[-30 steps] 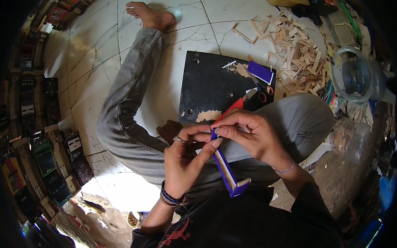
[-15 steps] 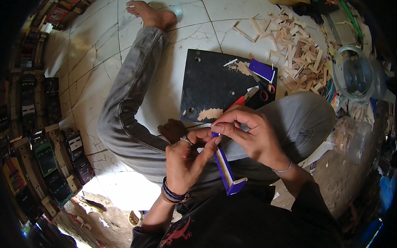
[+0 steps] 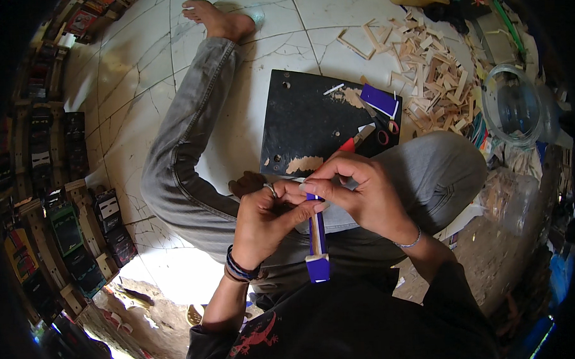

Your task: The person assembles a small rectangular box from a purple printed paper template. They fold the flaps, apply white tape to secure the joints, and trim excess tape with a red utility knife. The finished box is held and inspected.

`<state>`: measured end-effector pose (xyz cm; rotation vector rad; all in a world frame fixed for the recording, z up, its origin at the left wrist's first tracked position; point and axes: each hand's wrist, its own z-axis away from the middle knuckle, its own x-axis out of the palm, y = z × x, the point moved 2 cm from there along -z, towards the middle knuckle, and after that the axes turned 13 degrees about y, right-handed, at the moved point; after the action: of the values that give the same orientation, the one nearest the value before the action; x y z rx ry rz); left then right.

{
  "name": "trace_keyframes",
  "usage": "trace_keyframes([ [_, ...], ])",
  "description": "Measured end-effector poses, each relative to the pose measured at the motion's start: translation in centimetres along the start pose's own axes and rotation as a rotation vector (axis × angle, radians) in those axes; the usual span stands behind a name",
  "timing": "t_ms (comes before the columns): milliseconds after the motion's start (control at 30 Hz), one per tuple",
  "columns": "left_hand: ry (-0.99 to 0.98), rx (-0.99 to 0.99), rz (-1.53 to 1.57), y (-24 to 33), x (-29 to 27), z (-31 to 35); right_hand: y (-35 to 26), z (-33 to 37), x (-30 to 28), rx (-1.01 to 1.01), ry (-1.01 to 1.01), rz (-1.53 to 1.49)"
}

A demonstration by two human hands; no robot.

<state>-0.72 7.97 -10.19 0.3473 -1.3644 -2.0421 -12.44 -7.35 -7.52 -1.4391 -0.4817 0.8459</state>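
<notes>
Between my hands is a narrow wooden frame partly covered in purple paper [image 3: 318, 242], its near end hanging toward my lap. My left hand [image 3: 267, 218] grips its far part, thumb lying across the strip. The fingers of my right hand [image 3: 361, 193] pinch the far tip of the same piece. Just beyond them a red-handled knife [image 3: 344, 146] lies on the black board [image 3: 317, 121]. Scissors [image 3: 382, 127] rest near the board's right edge, beside a purple sheet of paper [image 3: 380, 99] with white edges. My fingertips hide the frame's far end.
A heap of small wooden pieces [image 3: 442, 79] spreads over the tiled floor [image 3: 131, 64] at the far right. Beyond it stands a clear plastic container [image 3: 513, 105]. Racks of dark decorated pieces [image 3: 65, 238] line the left. My bent legs flank the board.
The purple-covered frame has swung round, its near end shifting left and now pointing more straight toward me. My left hand has turned slightly with it. Both hands keep their hold.
</notes>
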Motion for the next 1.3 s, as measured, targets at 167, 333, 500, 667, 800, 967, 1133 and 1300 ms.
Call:
trace_keyframes([
  [167,0.108,0.173,-0.12,-0.1,0.4,0.2,-0.4,-0.3,0.1,-0.13,0.035,0.043],
  [333,0.145,0.212,-0.094,-0.1,0.8,-0.2,-1.0,-0.5,-0.3,-0.33,0.068,0.165],
  [500,0.122,0.427,-0.292,1.3,-0.1,-0.6,-1.2,-0.3,-0.4,-0.385,0.052,0.167],
  [667,0.262,0.984,-0.457,4.0,-0.3,-0.9,-1.3,-0.4,-1.9,-0.069,0.025,-0.095],
  [800,0.343,1.324,-0.568,5.1,0.3,-1.7,-1.9,-0.3,-2.2,0.218,-0.202,-0.354],
  [967,0.334,1.444,-0.637,5.8,-0.1,-2.0,-2.8,-0.2,-1.8,0.23,-0.275,-0.297],
  [1133,0.477,1.227,-0.651,5.7,-0.6,-2.3,-2.5,-1.0,-1.6,0.2,-0.135,-0.163],
  [1300,0.412,0.45,0.151,4.1,-1.2,-1.5,-2.7,-1.4,-2.6,0.117,-0.045,-0.004],
])
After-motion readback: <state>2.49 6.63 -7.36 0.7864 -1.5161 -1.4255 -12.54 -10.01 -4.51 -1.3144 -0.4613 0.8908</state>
